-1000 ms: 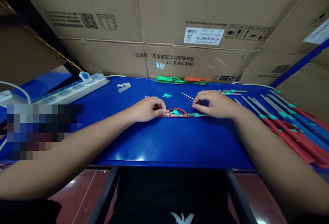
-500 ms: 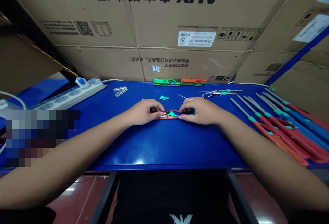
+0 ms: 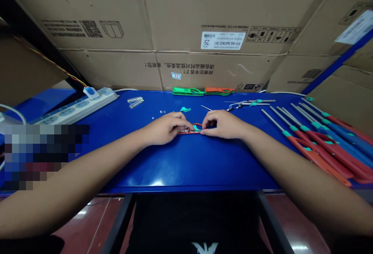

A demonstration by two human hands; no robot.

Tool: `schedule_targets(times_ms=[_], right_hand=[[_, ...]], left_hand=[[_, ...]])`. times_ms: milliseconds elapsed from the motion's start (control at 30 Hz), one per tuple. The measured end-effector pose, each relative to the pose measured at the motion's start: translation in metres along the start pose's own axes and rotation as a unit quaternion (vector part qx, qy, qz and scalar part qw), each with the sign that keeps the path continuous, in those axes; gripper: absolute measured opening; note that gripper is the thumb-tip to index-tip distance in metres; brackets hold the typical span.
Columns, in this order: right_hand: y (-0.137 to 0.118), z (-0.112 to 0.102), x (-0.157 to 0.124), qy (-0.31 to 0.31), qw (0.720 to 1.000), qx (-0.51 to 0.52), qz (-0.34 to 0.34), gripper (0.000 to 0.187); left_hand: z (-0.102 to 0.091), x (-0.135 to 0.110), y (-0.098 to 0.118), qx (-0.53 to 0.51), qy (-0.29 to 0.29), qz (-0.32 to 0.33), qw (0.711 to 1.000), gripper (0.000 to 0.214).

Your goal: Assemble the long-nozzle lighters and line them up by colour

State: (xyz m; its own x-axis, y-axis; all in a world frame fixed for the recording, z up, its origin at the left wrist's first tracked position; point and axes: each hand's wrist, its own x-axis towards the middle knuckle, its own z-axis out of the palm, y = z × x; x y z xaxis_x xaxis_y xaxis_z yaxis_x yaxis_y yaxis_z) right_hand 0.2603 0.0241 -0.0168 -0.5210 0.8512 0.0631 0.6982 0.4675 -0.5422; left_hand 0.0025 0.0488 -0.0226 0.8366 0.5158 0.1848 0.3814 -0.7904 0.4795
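An orange-red half casing of a long stick lighter (image 3: 190,133) lies in front of me on the blue table, its inside facing up. A teal trigger (image 3: 197,128) and thin white wire show in it. At its left part, my left hand (image 3: 170,128) has its fingers closed in over the casing; the fingertips partly hide the parts there. My right hand (image 3: 223,125) pinches the right end between thumb and fingers. A loose teal trigger (image 3: 185,109) and a thin metal rod (image 3: 206,107) lie just behind the hands.
Several finished-looking stick lighters (image 3: 323,141) lie at right. Metal tubes with wires (image 3: 253,103) sit at back right. Green casings (image 3: 188,91) and an orange casing (image 3: 219,90) line the cardboard (image 3: 180,60). Clear tanks (image 3: 135,101) and a power strip (image 3: 78,108) are at left.
My left hand has shifted slightly right, its fingers now reaching further over the casing. Tiny white pieces beside it have come into view. My right hand stays at the right end.
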Motion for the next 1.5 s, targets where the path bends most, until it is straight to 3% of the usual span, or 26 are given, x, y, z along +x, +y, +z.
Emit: schedule_targets(times_ms=[633,967,1267,1333,1500], right_hand=[[-0.001,0.006,0.003,0.019,0.999,0.031,0.007,0.012],[-0.005,0.005,0.009,-0.013,0.995,0.047,0.086,0.010],[-0.006,0.004,0.006,-0.013,0.998,0.008,0.059,0.011],[-0.003,-0.002,0.005,0.002,0.999,-0.015,0.050,0.014],[0.012,-0.030,0.000,0.126,0.983,-0.118,0.069,0.018]], left_hand=[[0.000,0.002,0.000,-0.041,-0.009,-0.037,0.998,0.030],[0.002,0.001,-0.002,-0.018,-0.011,-0.035,0.999,0.045],[0.001,0.002,0.001,-0.003,-0.018,-0.038,0.999,0.044],[0.001,0.002,0.002,-0.004,-0.019,-0.036,0.999,0.043],[-0.001,0.000,0.002,-0.013,-0.014,-0.031,0.999,0.041]])
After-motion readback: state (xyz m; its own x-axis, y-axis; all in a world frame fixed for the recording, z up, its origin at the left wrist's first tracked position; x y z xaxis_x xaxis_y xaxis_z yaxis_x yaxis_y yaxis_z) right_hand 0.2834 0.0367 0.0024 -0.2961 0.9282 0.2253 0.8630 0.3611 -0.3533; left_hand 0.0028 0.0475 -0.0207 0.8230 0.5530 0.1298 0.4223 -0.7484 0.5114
